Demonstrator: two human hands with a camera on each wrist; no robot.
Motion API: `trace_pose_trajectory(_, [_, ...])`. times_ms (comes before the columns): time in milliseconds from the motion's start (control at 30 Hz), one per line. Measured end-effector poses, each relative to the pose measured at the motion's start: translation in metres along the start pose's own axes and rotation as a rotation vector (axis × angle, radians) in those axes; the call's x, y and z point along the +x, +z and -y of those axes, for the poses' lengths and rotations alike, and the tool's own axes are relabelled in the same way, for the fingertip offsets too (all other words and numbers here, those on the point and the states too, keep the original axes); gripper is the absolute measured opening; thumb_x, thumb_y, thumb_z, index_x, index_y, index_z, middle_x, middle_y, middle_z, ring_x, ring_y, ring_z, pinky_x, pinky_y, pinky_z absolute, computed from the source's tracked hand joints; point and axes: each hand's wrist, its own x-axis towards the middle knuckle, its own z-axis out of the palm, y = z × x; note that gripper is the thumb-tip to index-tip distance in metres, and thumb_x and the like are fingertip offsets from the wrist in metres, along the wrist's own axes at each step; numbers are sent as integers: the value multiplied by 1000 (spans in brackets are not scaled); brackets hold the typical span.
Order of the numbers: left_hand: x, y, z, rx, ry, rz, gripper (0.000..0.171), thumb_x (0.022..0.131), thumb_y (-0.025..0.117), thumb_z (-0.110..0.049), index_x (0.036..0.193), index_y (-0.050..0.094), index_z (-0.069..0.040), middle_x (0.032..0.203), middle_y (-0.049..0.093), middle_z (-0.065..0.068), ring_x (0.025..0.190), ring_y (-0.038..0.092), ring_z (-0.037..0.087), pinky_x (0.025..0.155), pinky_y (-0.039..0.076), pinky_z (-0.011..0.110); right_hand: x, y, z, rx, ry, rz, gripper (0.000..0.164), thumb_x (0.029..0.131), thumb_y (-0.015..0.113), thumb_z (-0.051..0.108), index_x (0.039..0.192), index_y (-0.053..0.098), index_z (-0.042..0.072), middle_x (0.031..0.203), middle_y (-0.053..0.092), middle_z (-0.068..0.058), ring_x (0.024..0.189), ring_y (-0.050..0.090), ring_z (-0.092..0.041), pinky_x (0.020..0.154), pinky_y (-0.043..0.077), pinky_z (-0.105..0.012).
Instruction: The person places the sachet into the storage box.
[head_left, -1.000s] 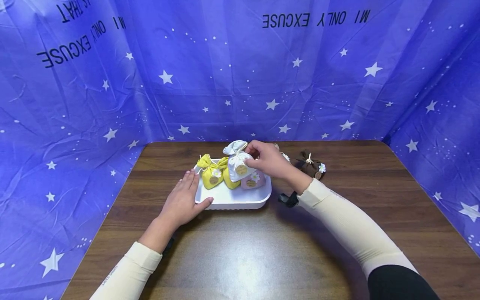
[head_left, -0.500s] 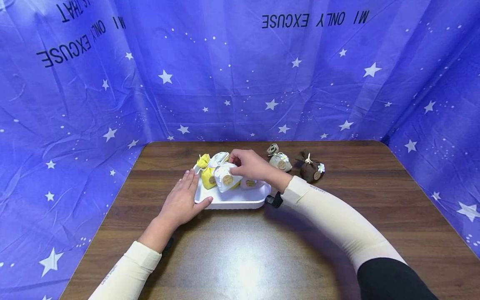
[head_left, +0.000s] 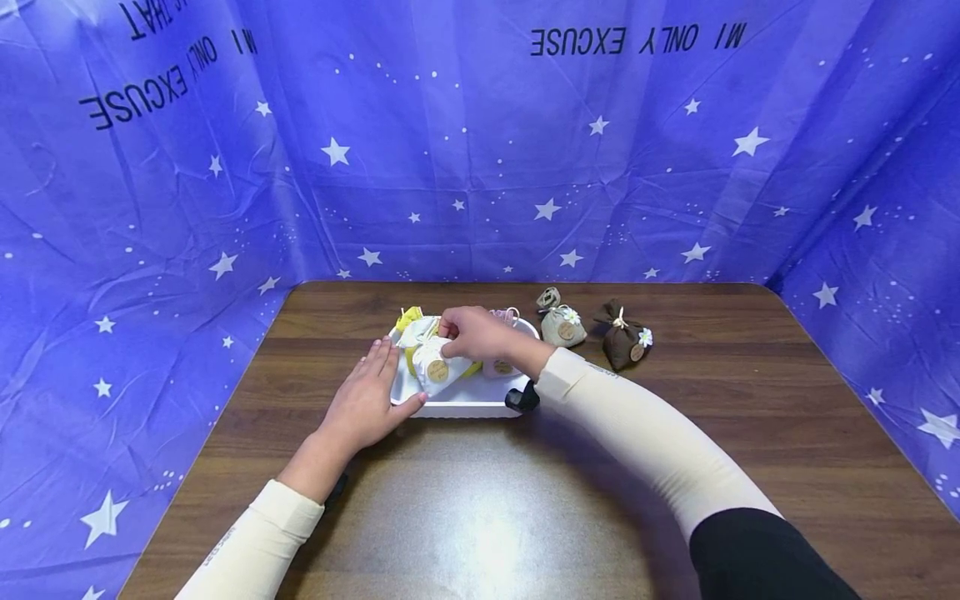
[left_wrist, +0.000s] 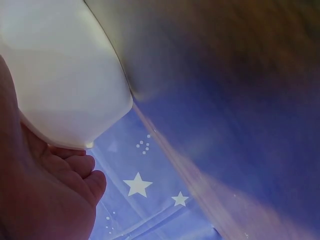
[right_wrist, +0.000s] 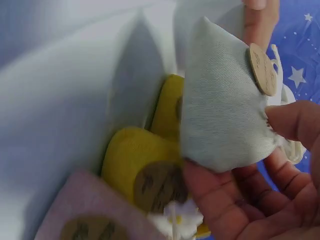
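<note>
My right hand [head_left: 478, 332] pinches a small white drawstring pouch [head_left: 432, 373] with a round tan tag, low over the left half of a white tray [head_left: 468, 411]. In the right wrist view, thumb and fingers grip the white pouch [right_wrist: 220, 107] near its tied neck. Behind it there lie two yellow pouches [right_wrist: 130, 147] and a pink pouch [right_wrist: 92, 202] with tan labels, partly hidden in the head view by the hand and white pouch. My left hand [head_left: 362, 393] rests against the tray's left side, fingers straight, thumb at the front rim.
Right of the tray sit a beige pouch [head_left: 561, 327] and a dark brown pouch [head_left: 626, 343], each with a white flower. They stand on a brown wooden table [head_left: 720, 400]. A blue star-printed curtain [head_left: 480, 150] hangs around the table's back and sides.
My right hand has carried the white pouch leftward and down, from above the pink pouch to the tray's left part. The left hand has stayed at the tray.
</note>
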Motion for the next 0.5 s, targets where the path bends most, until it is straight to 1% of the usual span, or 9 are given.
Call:
trace_pose_trajectory(133, [0,1,0,-17,1,-20,95,92,55,-63,147,35,13,156,25,30,146,21,42,117,24,52,6,6,4,-11,10,36,15,78,73,6,86,61,9,76,55,3,73,50,-12,63,42,-22])
trace_pose_trajectory(267, [1,2,0,-32,10,-42,91,91,58,-60,144,40,11,156,27,30,145,23,42,116,26,53,12,9,7,-20,19,66,16,79,73,6,88,61,9,77,55,3,72,50,-12,62,42,-22])
trace_pose_trajectory(500, [0,3,1,-35,16,-51,89,92,57,-60,146,40,9,155,28,30,145,23,43,116,26,53,19,15,11,-27,28,123,16,79,74,5,88,61,9,77,55,2,70,49,-11,58,41,-21])
